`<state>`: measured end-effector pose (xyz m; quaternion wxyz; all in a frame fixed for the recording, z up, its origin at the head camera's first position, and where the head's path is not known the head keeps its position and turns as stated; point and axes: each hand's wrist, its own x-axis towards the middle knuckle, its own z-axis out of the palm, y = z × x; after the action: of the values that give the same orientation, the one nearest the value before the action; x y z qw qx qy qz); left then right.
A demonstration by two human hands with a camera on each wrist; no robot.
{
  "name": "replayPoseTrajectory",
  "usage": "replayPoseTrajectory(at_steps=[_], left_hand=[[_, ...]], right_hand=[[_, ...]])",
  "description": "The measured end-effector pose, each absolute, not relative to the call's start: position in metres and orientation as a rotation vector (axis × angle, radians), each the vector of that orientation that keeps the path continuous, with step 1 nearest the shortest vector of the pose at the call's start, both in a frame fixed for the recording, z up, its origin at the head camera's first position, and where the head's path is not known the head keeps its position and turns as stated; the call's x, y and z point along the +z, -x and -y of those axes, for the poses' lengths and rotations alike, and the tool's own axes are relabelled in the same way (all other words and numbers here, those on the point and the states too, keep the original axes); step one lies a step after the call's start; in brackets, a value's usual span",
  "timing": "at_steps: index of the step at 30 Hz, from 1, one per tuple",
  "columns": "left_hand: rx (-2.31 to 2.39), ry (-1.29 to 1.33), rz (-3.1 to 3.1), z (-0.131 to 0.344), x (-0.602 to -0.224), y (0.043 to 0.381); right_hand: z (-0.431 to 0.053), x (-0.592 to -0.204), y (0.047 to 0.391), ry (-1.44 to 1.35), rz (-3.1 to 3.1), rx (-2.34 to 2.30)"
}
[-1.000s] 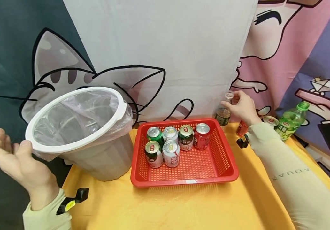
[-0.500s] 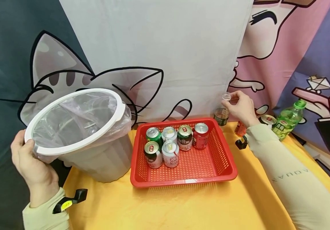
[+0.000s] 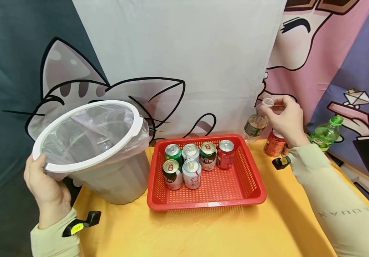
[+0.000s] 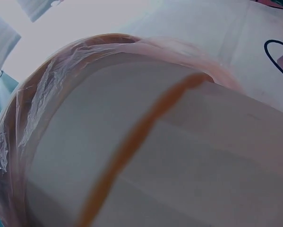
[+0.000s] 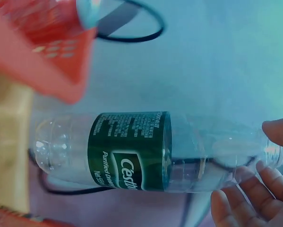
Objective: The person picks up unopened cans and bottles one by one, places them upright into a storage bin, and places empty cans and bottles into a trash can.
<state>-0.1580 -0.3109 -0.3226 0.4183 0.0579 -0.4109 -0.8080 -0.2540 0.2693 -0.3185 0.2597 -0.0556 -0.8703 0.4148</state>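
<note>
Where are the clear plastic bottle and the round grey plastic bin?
Clear plastic bottle (image 5: 129,152), right wrist view, on its green label.
Round grey plastic bin (image 3: 117,181), head view, on its outer wall.

Grey bin close up; crumpled liner around its top; blurred orange band across it.

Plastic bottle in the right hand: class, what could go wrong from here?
The right hand pinches the bottle near its neck, so it might swing or slip.

The basket of cans lies between bottle and bin; a low carry across could knock them.
</note>
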Motion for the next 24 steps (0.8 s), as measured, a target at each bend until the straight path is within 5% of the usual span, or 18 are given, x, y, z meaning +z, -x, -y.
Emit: replayPoseTrajectory(at_steps=[24], left_hand=[[-1.978,-0.144,1.138,0.308,-0.326,0.158]], right_hand=[[-0.139,-0.243,0.215,-0.492,1.498,1.802]])
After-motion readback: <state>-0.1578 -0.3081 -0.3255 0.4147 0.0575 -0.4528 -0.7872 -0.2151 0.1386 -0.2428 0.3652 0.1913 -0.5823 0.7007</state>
